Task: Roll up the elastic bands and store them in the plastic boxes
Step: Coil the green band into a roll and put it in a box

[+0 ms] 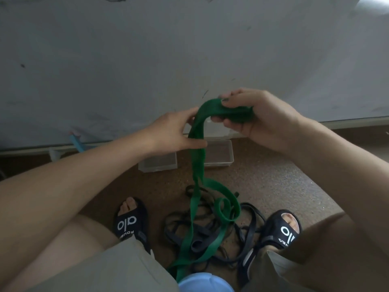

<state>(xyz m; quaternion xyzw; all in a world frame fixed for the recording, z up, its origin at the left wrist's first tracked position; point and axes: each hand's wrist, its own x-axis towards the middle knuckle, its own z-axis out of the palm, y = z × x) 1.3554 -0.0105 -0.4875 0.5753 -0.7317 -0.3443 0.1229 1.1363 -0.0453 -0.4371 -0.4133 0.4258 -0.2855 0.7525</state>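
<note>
A long green elastic band point(194, 182) hangs from my hands down to the floor between my feet. My right hand point(255, 116) grips its upper end, bunched in a small roll between fingers and thumb. My left hand point(179, 131) pinches the hanging strip just below, thumb on top. Under the green loops lies a tangle of black elastic bands point(212, 232). Two clear plastic boxes stand on the floor by the wall: one point(157, 163) under my left hand, the other point(220, 153) to its right.
A grey wall point(147, 60) rises close in front, with a skirting edge along the brown speckled floor point(273, 178). My feet wear black slides point(130, 222). A light blue round object point(206, 282) sits at the bottom edge. A blue item point(77, 142) leans at the wall, left.
</note>
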